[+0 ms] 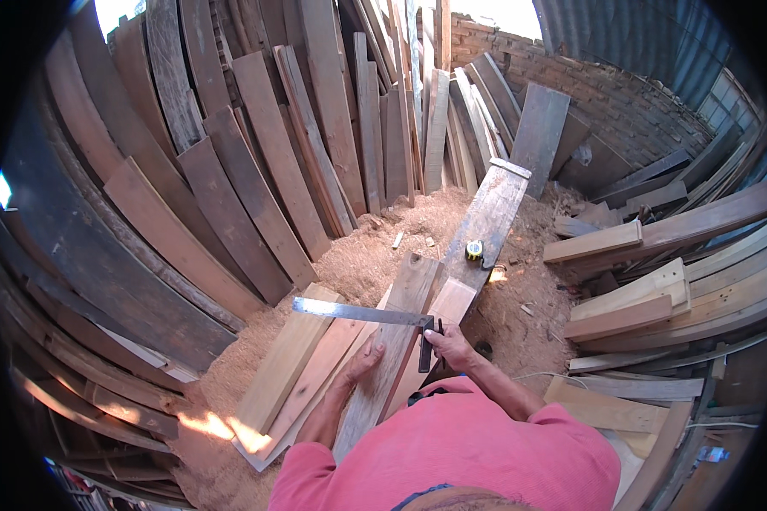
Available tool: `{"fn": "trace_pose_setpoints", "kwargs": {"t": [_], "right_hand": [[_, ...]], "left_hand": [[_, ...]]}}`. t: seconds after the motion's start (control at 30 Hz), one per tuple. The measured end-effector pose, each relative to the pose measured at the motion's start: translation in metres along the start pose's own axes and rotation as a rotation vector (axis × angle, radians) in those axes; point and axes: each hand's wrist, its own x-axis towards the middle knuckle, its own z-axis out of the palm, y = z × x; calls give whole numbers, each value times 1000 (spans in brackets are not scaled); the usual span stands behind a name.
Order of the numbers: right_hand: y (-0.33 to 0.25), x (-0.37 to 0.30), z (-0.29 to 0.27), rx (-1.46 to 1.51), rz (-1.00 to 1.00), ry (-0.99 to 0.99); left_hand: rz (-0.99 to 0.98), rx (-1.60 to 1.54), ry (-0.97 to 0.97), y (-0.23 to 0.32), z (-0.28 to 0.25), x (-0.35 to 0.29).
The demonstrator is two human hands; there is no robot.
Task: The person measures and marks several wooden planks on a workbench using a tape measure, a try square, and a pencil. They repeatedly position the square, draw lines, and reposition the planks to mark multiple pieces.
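A metal try square (362, 313) lies with its long blade across the boards, and its dark stock hangs at the right end. My right hand (448, 344) grips that stock. My left hand (365, 362) rests flat on a grey weathered plank (389, 345) that runs away from me. Pale boards (285, 362) lie side by side to the left of that plank. A yellow tape measure (474, 249) sits farther up on a long grey plank (490, 217).
Sawdust (371, 255) covers the ground. Many dark planks (230, 162) lean against the wall at left and back. Stacked pale timber (656, 281) lies at right. A brick wall (605, 94) stands behind. A white cable (537, 375) runs near my right arm.
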Motion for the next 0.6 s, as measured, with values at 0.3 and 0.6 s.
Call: {"fn": "trace_pose_setpoints", "kwargs": {"t": [0.3,0.6], "right_hand": [[-45,3,22,0,-68,9],[-96,-7,26,-35,-268,-15]], "left_hand": [[-122,402,58,120,-15,-49],[136,-363,204,135,10,-58]]}}
